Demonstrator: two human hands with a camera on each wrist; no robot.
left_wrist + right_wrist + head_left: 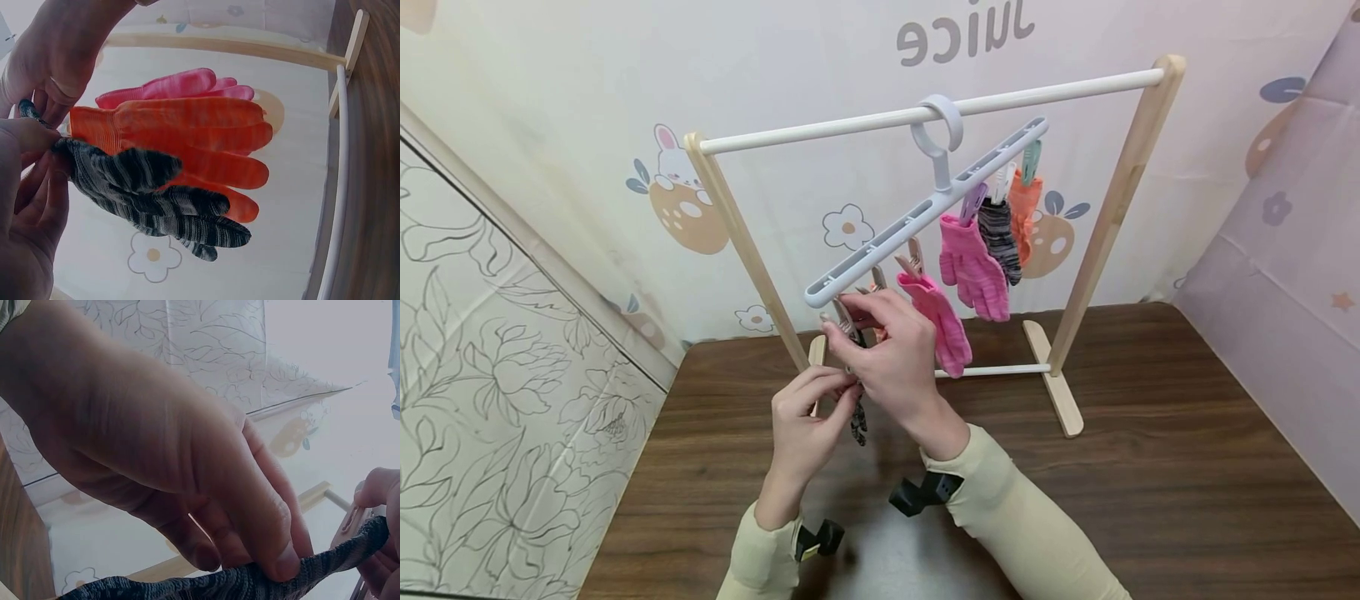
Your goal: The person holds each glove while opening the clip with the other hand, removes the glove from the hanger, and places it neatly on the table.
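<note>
My left hand [805,421] pinches the cuff of a black-and-grey striped knit glove [140,187] between thumb and fingers. Its fingers hang downward below the grip. My right hand [898,354] is just above, gripping a pale pinkish clothespin [844,318] under the near end of a grey hanger [891,237]. In the right wrist view the clothespin [351,526] lies against the glove's cuff [325,565]. Right behind that glove hangs an orange glove [194,131], mostly hidden by my right hand in the head view. A pink glove [942,325] hangs beside my right hand from another clothespin [912,258].
The hanger hooks over the white bar [1060,92] of a wooden rack [1086,267] on a brown table [1150,483]. Toward its far end hang a second pink glove [973,267], a grey striped glove [997,237] and an orange glove [1024,208]. A printed curtain [820,67] stands behind.
</note>
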